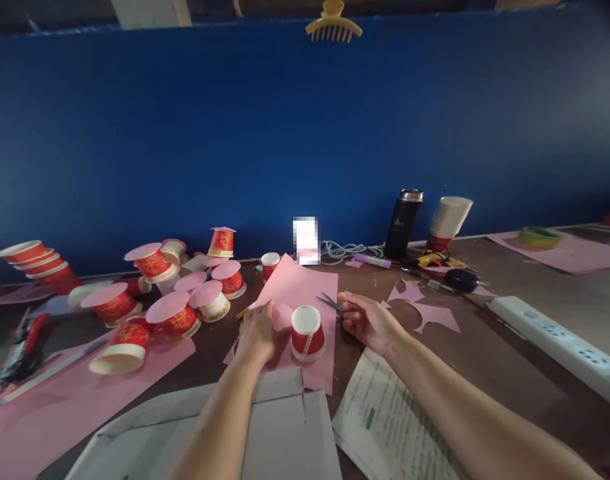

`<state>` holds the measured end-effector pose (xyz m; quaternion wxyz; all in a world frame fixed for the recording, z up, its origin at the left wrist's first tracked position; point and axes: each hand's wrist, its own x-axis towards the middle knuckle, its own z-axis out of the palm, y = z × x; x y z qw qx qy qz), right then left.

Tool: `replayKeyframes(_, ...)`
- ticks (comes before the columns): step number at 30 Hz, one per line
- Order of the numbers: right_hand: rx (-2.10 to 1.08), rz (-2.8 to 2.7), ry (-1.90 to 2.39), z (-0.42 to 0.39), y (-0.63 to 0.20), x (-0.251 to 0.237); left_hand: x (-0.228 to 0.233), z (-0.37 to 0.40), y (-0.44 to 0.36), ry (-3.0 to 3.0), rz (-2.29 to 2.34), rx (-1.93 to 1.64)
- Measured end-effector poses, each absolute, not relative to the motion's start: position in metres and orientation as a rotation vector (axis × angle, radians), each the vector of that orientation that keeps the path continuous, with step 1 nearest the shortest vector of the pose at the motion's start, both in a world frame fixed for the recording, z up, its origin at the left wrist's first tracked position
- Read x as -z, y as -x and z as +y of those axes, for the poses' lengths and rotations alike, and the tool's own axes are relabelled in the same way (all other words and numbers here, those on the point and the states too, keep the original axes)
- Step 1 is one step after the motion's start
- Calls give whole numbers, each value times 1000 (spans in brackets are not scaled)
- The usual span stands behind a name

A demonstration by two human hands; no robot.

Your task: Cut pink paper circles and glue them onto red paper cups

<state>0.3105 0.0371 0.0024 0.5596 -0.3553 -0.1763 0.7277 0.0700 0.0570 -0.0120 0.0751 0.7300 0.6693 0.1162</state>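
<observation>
My right hand (367,321) is closed around the handles of a pair of dark scissors (329,302), whose slim blades point left and stand slightly apart. Palm down, my left hand (257,335) grips a piece of pink paper (283,316) with a rounded edge; most of its fingertips are hidden. Between my hands a red paper cup (307,335) with a white rim stands mouth up. Beneath it lies a sheet of pink paper (319,287), which reaches back towards the wall.
Red cups topped with pink discs (171,313) crowd the left. Pink scraps (435,317), a black flask (405,223) and a white power strip (559,343) lie or stand right. Grey cardboard (285,433) and a printed sheet (385,413) are in front.
</observation>
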Motion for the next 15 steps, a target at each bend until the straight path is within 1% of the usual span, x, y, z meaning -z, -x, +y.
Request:
replayKeyframes(8, -1723, -423, 754, 34, -310, -6, 8, 53, -74, -2128, 2014, -349)
replayKeyframes(15, -1723, -410, 703, 34, -311, 2, 11, 50, -76, -2138, 2033, -386)
